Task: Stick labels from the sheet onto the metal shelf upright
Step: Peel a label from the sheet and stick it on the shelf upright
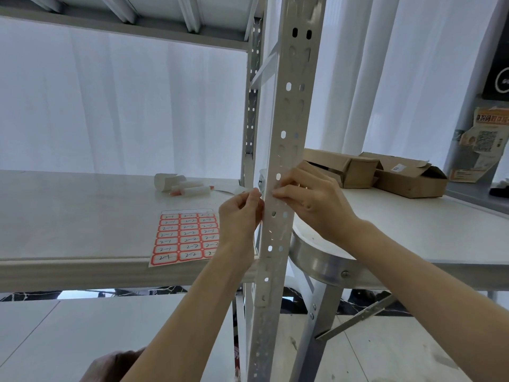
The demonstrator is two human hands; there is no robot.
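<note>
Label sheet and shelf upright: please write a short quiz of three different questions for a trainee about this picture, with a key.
1. True or false: the label sheet lies flat on the shelf board, left of the metal upright.
2. Which hand touches the front face of the upright from the right side? A. left hand B. right hand C. neither
3. Fill in: the labels on the sheet have ___ borders.

Key:
1. True; its near corner reaches the board's front edge.
2. B. The right hand has its fingertips on the upright; the left hand pinches at the upright's left edge. Whether a label sits between them cannot be told.
3. Red.
</note>
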